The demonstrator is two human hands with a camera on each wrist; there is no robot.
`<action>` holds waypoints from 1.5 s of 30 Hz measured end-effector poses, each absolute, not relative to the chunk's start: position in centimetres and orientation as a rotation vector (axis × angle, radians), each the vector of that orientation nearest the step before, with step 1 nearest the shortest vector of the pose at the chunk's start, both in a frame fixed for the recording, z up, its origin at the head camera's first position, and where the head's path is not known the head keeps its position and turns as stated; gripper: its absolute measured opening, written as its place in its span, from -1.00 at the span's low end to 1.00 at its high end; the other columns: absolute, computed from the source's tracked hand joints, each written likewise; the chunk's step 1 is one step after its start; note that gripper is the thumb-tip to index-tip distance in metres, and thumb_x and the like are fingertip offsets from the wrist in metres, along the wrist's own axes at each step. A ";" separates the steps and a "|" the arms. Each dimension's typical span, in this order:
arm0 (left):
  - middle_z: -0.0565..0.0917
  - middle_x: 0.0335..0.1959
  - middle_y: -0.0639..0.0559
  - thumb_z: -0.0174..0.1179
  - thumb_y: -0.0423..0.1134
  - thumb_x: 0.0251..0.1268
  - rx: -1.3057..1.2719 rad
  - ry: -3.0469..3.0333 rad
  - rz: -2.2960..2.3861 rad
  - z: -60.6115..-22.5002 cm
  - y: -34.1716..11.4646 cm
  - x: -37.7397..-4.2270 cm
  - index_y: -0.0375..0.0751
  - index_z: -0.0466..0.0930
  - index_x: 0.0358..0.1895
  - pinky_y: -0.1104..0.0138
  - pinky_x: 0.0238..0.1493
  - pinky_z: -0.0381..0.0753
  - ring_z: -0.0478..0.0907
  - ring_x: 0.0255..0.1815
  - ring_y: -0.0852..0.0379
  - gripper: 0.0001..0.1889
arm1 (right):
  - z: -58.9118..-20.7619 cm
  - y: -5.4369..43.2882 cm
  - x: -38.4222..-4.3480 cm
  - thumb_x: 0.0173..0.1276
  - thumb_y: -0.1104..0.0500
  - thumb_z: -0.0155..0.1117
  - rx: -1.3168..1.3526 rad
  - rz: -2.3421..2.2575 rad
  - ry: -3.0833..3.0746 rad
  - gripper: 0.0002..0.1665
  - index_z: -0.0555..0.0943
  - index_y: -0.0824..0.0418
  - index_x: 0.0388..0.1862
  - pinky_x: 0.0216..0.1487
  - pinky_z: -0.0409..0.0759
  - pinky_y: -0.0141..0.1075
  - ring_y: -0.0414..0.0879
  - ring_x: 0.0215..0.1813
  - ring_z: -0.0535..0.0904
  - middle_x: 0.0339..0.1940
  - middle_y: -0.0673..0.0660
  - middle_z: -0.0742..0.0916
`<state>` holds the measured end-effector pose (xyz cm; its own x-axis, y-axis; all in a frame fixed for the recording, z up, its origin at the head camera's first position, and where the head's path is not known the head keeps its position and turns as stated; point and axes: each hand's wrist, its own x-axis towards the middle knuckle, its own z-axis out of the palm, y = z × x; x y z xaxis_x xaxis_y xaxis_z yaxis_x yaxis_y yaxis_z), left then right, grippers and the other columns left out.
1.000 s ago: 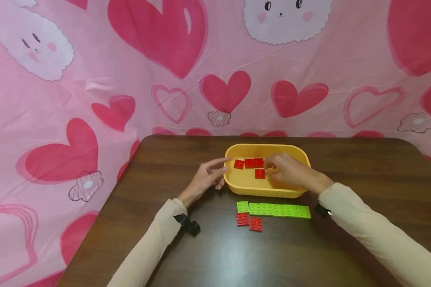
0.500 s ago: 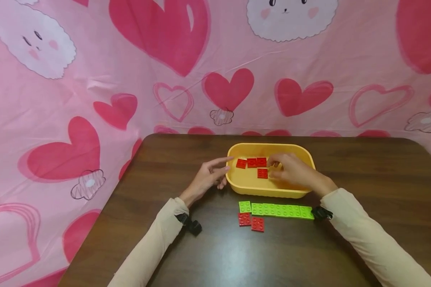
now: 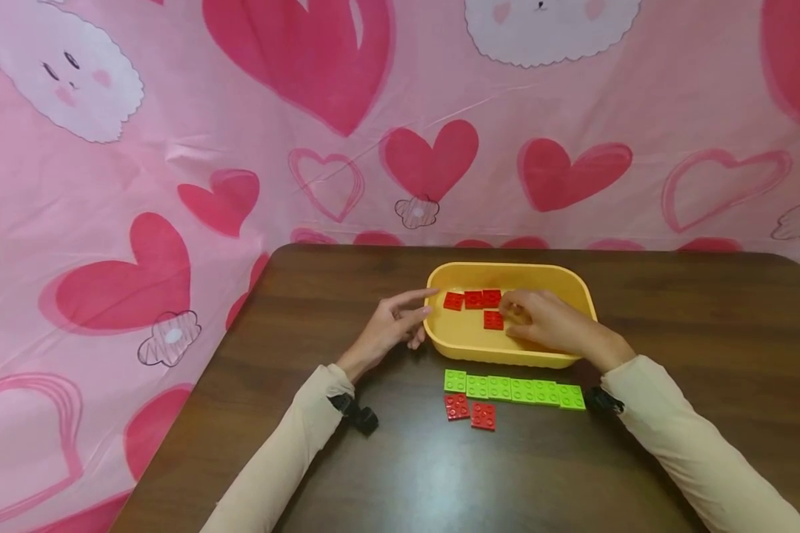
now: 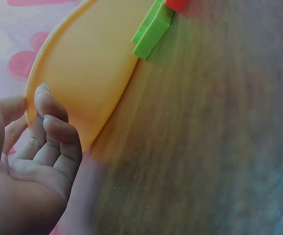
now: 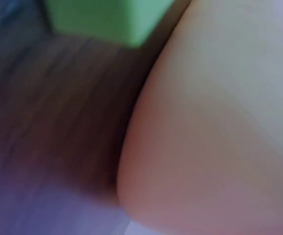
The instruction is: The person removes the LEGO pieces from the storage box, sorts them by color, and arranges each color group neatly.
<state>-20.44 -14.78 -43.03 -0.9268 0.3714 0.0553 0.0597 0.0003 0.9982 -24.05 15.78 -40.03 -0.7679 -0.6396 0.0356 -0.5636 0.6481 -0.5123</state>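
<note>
A yellow plastic tub (image 3: pixel 507 355) stands on the table with several flat red toy bricks inside, one of them a two-by-two brick (image 3: pixel 493 320). My left hand (image 3: pixel 390 326) is at the tub's left rim, with thumb and index finger pinching the edge. In the left wrist view the other fingers of the left hand (image 4: pixel 38 156) curl loosely outside the wall. My right hand (image 3: pixel 550 322) reaches into the tub, its bent fingers and thumb apart beside the red bricks. Nothing shows between their tips. The right wrist view holds mostly blurred palm (image 5: pixel 210 127).
In front of the tub lies a row of light-green bricks (image 3: pixel 520 390) set end to end. Two red bricks, a left one (image 3: pixel 456 406) and a right one (image 3: pixel 483 416), lie below its left end. A pink heart-patterned cloth (image 3: pixel 347 192) hangs behind the wooden table (image 3: pixel 347 474).
The head view has shifted slightly, so everything sits a little further right. My right hand's fingers have moved slightly within the tub; the left hand has stayed at the rim.
</note>
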 end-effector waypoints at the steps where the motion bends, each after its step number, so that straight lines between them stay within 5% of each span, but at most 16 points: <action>1: 0.60 -0.59 -0.08 0.17 -0.21 0.48 0.452 2.046 2.029 -43.0 -14.8 -20.4 -0.22 0.43 0.39 0.36 -0.56 0.55 0.49 -0.63 0.11 -0.52 | -40.0 15.7 -24.1 0.20 0.18 0.51 -1.017 -0.763 2.714 -0.65 0.66 0.18 -0.04 -0.08 0.56 -0.13 -0.04 -0.21 0.51 -0.26 0.02 0.68; 16: 0.59 -0.60 -0.10 0.17 -0.20 0.48 0.452 2.028 2.051 -43.0 -14.5 -20.4 -0.23 0.43 0.39 0.37 -0.59 0.53 0.48 -0.65 0.12 -0.52 | -40.2 15.3 -24.1 0.16 0.27 0.52 -1.084 -0.783 2.730 -0.83 0.68 0.16 -0.30 -0.19 0.57 -0.19 -0.09 -0.33 0.49 -0.42 -0.04 0.65; 45: 0.59 -0.59 -0.11 0.16 -0.19 0.49 0.455 2.037 2.026 -43.1 -14.5 -20.3 -0.19 0.44 0.39 0.37 -0.57 0.54 0.47 -0.64 0.09 -0.53 | -38.6 16.2 -22.9 0.18 0.31 0.50 -1.097 -0.959 2.858 -0.80 0.71 0.23 -0.21 -0.15 0.68 -0.10 -0.02 -0.21 0.62 -0.24 0.07 0.75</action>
